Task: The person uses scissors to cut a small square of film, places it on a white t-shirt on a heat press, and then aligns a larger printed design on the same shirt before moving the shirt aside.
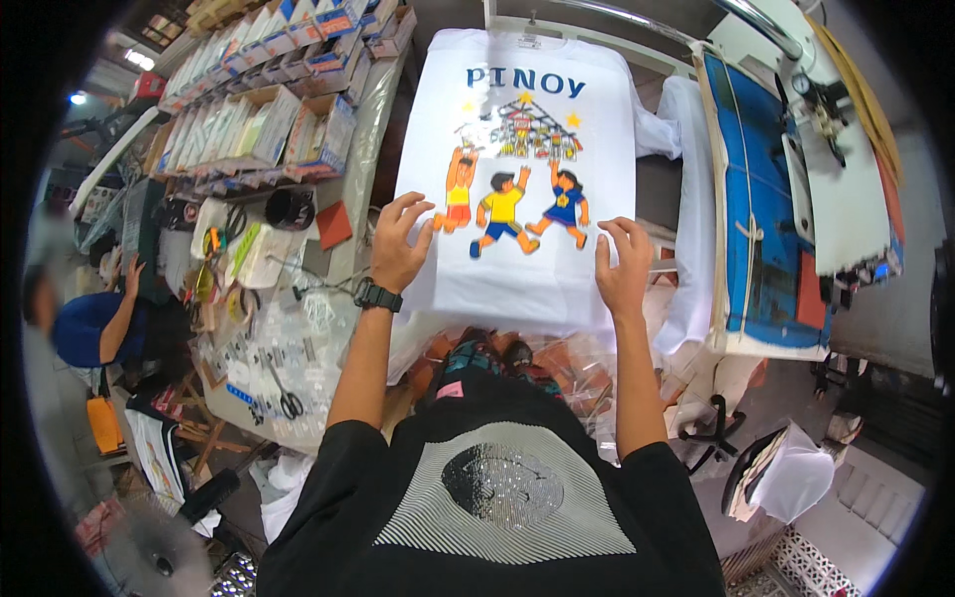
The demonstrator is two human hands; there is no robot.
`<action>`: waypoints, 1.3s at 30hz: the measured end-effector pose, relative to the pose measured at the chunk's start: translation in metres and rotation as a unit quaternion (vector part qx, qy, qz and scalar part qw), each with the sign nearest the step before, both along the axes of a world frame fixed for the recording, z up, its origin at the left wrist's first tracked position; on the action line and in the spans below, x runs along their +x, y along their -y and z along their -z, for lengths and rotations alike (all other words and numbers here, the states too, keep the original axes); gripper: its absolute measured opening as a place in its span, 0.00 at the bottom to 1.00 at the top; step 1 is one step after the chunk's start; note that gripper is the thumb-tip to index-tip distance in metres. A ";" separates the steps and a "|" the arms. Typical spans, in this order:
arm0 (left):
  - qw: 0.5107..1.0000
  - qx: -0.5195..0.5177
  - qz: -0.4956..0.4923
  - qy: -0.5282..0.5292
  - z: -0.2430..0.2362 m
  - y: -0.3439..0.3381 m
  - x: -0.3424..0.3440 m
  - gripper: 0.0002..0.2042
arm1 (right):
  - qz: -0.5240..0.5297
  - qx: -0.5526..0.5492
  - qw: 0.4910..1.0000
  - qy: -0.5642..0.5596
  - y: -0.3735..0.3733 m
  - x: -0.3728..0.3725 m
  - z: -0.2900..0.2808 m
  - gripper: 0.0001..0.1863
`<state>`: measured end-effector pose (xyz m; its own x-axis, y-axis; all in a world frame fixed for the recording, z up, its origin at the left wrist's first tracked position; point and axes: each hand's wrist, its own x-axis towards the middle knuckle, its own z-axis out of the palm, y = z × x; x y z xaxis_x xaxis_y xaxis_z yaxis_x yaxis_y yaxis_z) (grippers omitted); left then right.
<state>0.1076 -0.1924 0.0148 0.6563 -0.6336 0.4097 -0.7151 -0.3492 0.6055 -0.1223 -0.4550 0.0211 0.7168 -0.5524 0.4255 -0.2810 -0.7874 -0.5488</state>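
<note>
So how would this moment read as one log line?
left hand: flat on white printed T-shirt | right hand: flat on it | shirt: spread out

A white shirt (pixel 517 279) lies flat in front of me, collar end away from me and hem toward me. Over its front lies a clear, glossy film (pixel 517 139) carrying a colourful print (pixel 512 204): blue letters at the top, yellow stars and a small hut below, then three cartoon children in orange, yellow and blue. My left hand (pixel 398 244) presses the film's left edge, my right hand (pixel 625 264) its lower right, fingers spread flat.
</note>
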 end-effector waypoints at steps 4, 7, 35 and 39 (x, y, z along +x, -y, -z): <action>0.999 0.034 0.037 0.004 0.013 0.031 0.041 0.15 | 0.013 -0.028 0.999 -0.042 0.031 0.030 0.013 0.17; 0.997 0.066 0.051 -0.005 0.019 0.036 0.054 0.17 | 0.007 -0.003 0.998 -0.065 0.043 0.035 0.025 0.20; 0.988 0.147 0.040 -0.029 0.015 0.044 0.060 0.20 | 0.004 0.010 0.987 -0.161 0.046 0.051 0.017 0.20; 0.987 0.153 0.047 -0.022 0.019 0.042 0.062 0.20 | 0.002 0.021 0.988 -0.153 0.046 0.049 0.022 0.20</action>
<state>0.1699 -0.2349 -0.0039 0.6011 -0.7826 0.1618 -0.7290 -0.4541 0.5122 -0.0728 -0.5006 -0.0008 0.8064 -0.5675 0.1665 -0.4414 -0.7648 -0.4692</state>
